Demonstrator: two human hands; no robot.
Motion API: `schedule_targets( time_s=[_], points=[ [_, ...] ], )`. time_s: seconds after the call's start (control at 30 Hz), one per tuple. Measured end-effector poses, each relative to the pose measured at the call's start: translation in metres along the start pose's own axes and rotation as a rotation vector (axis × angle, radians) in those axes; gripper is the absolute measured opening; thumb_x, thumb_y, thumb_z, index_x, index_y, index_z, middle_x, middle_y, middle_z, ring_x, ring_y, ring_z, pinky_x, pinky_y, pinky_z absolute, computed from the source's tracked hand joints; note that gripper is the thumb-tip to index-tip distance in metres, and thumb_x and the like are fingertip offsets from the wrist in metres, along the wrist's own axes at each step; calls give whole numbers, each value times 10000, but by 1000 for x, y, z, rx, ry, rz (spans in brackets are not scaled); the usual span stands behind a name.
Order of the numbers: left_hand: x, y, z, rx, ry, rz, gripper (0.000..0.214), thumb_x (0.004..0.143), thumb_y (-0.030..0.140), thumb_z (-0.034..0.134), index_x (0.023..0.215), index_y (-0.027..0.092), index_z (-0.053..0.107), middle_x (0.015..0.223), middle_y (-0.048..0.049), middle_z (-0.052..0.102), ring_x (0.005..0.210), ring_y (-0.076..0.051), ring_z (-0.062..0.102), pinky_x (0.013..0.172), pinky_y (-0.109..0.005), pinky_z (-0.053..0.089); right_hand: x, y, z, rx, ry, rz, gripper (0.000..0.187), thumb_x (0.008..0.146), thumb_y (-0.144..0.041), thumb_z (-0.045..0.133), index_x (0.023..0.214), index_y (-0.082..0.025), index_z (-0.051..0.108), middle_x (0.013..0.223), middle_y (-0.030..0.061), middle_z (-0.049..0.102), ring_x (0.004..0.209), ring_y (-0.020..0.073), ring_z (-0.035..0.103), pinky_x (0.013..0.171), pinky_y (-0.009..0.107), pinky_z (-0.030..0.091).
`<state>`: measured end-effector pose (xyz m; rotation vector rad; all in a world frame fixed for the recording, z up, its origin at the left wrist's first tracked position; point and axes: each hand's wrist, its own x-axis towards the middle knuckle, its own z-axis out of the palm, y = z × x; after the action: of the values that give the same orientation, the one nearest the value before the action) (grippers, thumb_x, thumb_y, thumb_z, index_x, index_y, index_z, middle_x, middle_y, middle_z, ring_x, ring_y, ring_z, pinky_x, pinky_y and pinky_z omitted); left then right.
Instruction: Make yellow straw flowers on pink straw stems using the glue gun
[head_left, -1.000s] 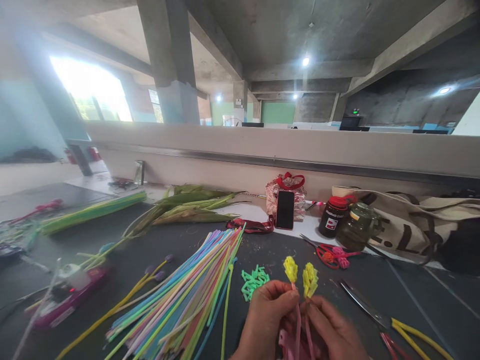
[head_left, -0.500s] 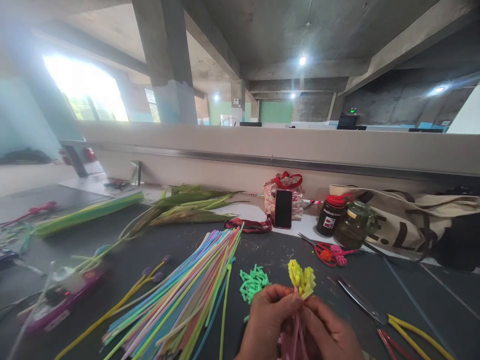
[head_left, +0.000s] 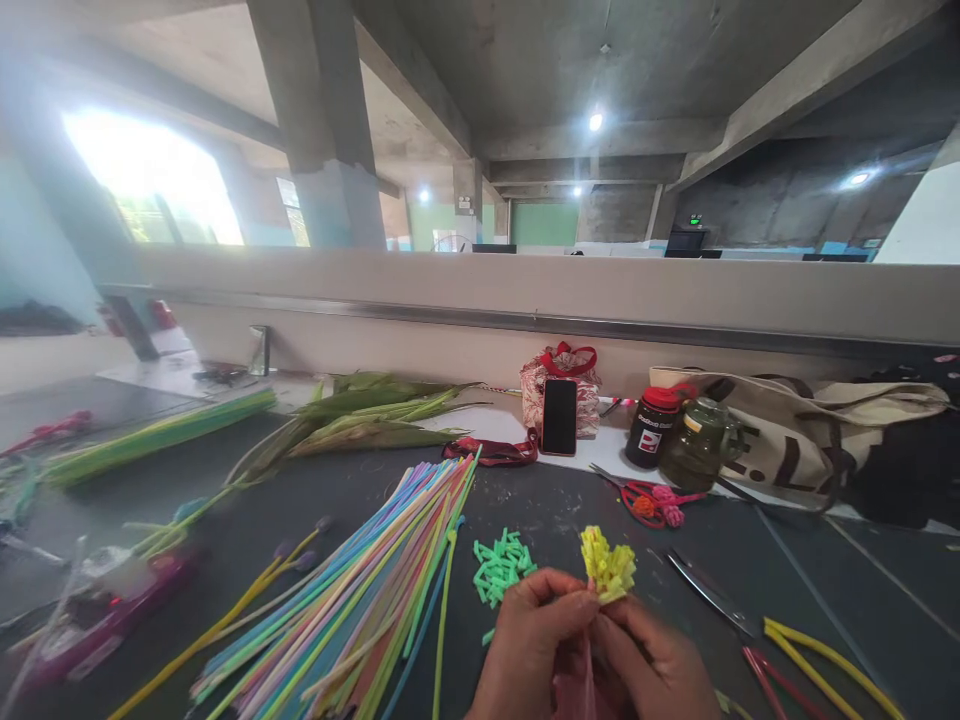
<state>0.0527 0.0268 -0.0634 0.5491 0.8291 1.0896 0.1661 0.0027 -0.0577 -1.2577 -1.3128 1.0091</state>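
Note:
My left hand (head_left: 534,650) and my right hand (head_left: 658,664) meet at the bottom centre, fingers pinched together around thin pink stems (head_left: 583,680). Two yellow fringed tufts (head_left: 606,566) stick up from the pinch, pressed side by side. Both hands are closed on these stems. Just beyond my left hand lies a small heap of green cut pieces (head_left: 498,570) on the dark table (head_left: 555,505). A long fan of pastel straws (head_left: 375,590) spreads to the left of my hands.
Scissors with yellow and red handles (head_left: 757,635) lie at the right. Red scissors (head_left: 643,497), two jars (head_left: 675,440), a phone (head_left: 559,417) leaning on a patterned pouch, and a canvas bag (head_left: 810,440) stand along the back. Green leaves (head_left: 367,415) lie at the left.
The two yellow tufts, held apart a second ago, have been brought together into one cluster. The view has shifted slightly; my hands sit a little lower in it.

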Motion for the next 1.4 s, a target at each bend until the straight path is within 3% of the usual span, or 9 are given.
schedule_targets(
  time_s=[0.17,0.47,0.6,0.8,1.3,1.4],
  points=[
    [2,-3,-2,44,5,-3,309,475,348,771,581,161,549,384,40,511,319,-53,388,362,-164,256,1,-6,-3,-6,-88,-1,218,710,-420,643,763,-234,745,753,33,719,713,228,636,646,236,485],
    [0,-4,-1,-37,37,2,344,455,354,797,603,163,553,410,51,504,345,-52,396,392,-173,235,1,-1,-2,143,-116,181,246,694,-432,664,782,-215,738,670,-2,657,641,184,578,558,213,456],
    [-2,-2,0,-76,58,12,341,450,348,801,599,158,560,435,48,508,383,-64,426,412,-182,243,2,0,-3,102,-209,142,250,732,-423,628,712,-192,721,680,10,658,711,210,589,638,235,458],
    [-8,5,7,-106,66,37,308,462,309,797,581,155,558,479,33,544,412,-68,448,432,-184,288,2,3,-3,29,-210,105,268,750,-430,592,740,-187,705,709,19,663,760,231,597,673,246,459],
    [-9,3,3,-103,68,80,221,569,281,753,625,150,585,464,47,510,383,-33,372,413,-169,217,2,6,1,-12,-212,83,260,749,-414,576,666,-184,663,693,27,657,696,209,582,623,234,449],
    [-9,2,2,-116,60,77,223,577,292,749,628,156,581,480,36,530,403,-53,416,424,-177,239,2,11,2,-38,-195,87,276,748,-426,572,658,-177,653,657,20,645,660,198,569,595,228,434]
  ],
)
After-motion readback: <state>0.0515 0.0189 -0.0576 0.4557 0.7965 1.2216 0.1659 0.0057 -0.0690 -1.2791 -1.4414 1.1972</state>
